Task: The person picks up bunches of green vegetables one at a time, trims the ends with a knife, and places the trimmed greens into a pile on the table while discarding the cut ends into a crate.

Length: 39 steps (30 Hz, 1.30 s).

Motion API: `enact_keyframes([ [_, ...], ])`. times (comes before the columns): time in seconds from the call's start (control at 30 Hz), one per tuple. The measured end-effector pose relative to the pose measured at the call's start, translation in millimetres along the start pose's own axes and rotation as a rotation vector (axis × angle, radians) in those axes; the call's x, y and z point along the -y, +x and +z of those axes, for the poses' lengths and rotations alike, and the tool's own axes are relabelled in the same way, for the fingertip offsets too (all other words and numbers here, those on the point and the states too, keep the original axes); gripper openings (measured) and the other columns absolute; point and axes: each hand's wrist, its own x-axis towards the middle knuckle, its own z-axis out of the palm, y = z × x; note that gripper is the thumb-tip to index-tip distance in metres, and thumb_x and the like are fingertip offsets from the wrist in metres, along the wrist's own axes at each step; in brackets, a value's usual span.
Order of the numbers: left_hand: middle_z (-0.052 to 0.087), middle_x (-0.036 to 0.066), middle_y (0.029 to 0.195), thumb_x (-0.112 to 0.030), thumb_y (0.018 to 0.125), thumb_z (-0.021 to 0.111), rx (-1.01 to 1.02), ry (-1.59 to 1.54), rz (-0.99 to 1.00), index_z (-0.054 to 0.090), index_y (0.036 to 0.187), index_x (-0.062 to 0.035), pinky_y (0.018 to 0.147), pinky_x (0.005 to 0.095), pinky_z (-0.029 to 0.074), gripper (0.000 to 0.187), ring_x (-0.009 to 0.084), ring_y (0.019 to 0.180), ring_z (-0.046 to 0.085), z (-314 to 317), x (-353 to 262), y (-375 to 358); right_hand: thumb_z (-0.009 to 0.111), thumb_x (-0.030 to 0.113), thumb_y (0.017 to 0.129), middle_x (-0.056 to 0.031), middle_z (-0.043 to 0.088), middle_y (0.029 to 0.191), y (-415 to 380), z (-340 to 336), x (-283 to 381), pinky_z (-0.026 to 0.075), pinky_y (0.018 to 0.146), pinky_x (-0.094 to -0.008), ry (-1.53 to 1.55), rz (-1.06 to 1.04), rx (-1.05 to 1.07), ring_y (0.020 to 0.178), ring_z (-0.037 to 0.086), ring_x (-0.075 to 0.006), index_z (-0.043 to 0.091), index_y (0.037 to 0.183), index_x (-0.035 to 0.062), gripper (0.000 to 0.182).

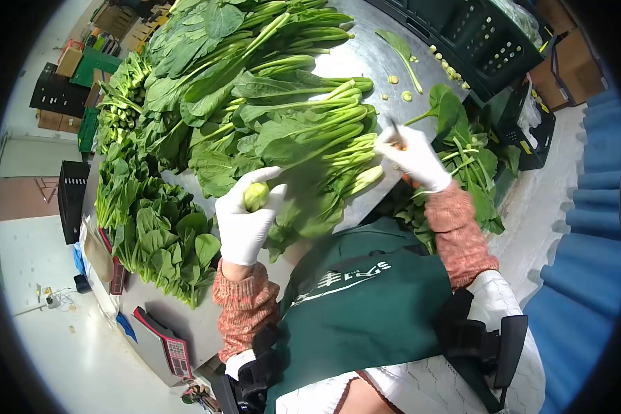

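Observation:
My left hand [245, 217], in a white glove, is closed around a leafy green vegetable [256, 196], its pale stem base facing up between thumb and fingers. To the right, my gloved right hand [415, 160] is closed around a small knife [394, 127]. A thin dark part juts past the fingers, and orange bits of the handle show, but most of it is hidden. Between and beyond the hands lies a pile of leafy greens [310, 131] on the metal table [365, 58], stems pointing right.
Trimmed stem ends [407, 96] and a loose leaf [395, 45] lie on the table. A dark crate [462, 41] stands at the back right. More leaves [472, 169] heap beside my right arm. A red-edged scale [165, 345] sits at the lower left.

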Motion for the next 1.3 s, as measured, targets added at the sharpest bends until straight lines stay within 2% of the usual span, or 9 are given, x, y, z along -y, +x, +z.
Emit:
enact_keyframes([
  [0.2,0.061,-0.007,0.074,0.001,0.081,0.073,-0.073,-0.043,-0.045,0.071,0.106,-0.0035,0.06,0.017,0.043,0.025,0.0,0.065,0.05,-13.6,2.5,-1.7,0.071,0.015,0.082,-0.0037,0.069,0.082,-19.3,-137.1,-42.2,0.048,0.069,-0.0288,-0.258,0.213,0.03,0.076,0.062,-0.0107,0.068,0.09,0.0038,0.014],
  [0.3,0.06,-0.006,0.073,0.001,0.082,0.073,-0.054,-0.046,-0.071,0.071,0.106,-0.003,0.06,0.017,0.043,0.025,0.0003,0.064,0.05,-10.0,6.0,-1.0,0.068,0.018,0.081,-0.0145,0.071,0.092,-16.4,-160.0,-80.0,0.053,0.078,-0.0377,-1.163,0.091,-0.348,0.089,0.068,-0.0301,0.07,0.097,0.0097,0.018],
  [0.4,0.061,-0.006,0.074,0.0,0.082,0.073,-0.024,-0.023,-0.066,0.071,0.107,-0.0027,0.06,0.0171,0.043,0.025,0.0003,0.065,0.05,-2.9,7.5,2.4,0.066,0.022,0.085,-0.0124,0.071,0.099,21.4,-115.5,-67.8,0.053,0.075,-0.0325,-0.463,0.023,-0.246,0.086,0.069,-0.0217,0.067,0.111,0.0064,0.031],
  [0.63,0.066,-0.003,0.081,-0.001,0.082,0.073,-0.089,0.053,0.009,0.07,0.107,-0.0018,0.065,0.0188,0.047,0.025,0.0017,0.07,0.054,-6.4,-3.6,1.0,0.066,0.029,0.09,0.0001,0.062,0.072,119.9,6.7,-116.3,0.039,0.048,-0.0244,-0.127,0.134,-0.055,0.051,0.048,-0.0077,0.067,0.103,0.0017,0.03],
  [0.9,0.072,0.006,0.087,-0.005,0.083,0.074,-0.157,0.196,0.162,0.07,0.106,-0.0021,0.071,0.0225,0.05,0.024,0.0062,0.073,0.061,-13.4,7.3,-1.4,0.077,0.016,0.084,0.0041,0.056,0.07,50.3,20.0,13.4,0.031,0.041,-0.0185,0.264,0.114,-0.004,0.047,0.04,-0.0001,0.065,0.096,0.0059,0.019],
  [1.03,0.069,0.01,0.1,-0.008,0.072,0.08,-0.171,0.643,0.622,0.064,0.121,-0.0067,0.077,0.0307,0.053,0.052,0.0224,0.084,0.064,17.3,-17.4,13.1,0.077,0.009,0.081,-0.0005,0.064,0.092,24.1,27.1,53.5,0.047,0.074,-0.0249,0.109,-0.056,0.063,0.082,0.06,-0.008,0.065,0.096,0.0022,0.021],
  [1.07,0.068,0.009,0.104,-0.01,0.068,0.082,-0.17,0.718,0.683,0.063,0.124,-0.008,0.078,0.0333,0.053,0.059,0.0263,0.088,0.063,27.5,-28.9,15.8,0.079,0.014,0.082,0.002,0.064,0.087,20.3,35.4,52.6,0.042,0.06,-0.0186,0.185,-0.241,0.056,0.07,0.053,-0.003,0.068,0.099,0.0035,0.023],
  [1.17,0.066,0.006,0.098,-0.012,0.066,0.081,-0.127,0.647,0.644,0.064,0.118,-0.01,0.075,0.0347,0.052,0.054,0.0265,0.086,0.061,42.6,-23.4,20.4,0.073,0.009,0.086,-0.002,0.068,0.092,-1.4,30.5,81.5,0.049,0.067,-0.0235,0.181,-0.032,0.176,0.076,0.06,-0.0069,0.064,0.107,0.0018,0.024],
  [1.3,0.062,0.006,0.088,-0.011,0.067,0.079,-0.094,0.652,0.539,0.065,0.108,-0.0082,0.072,0.0347,0.051,0.044,0.0264,0.082,0.06,44.6,-19.5,19.8,0.064,0.003,0.086,-0.0145,0.069,0.103,-0.9,37.3,54.6,0.055,0.076,-0.0305,-0.149,-0.346,-0.063,0.091,0.071,-0.0236,0.062,0.113,0.0031,0.027],
])
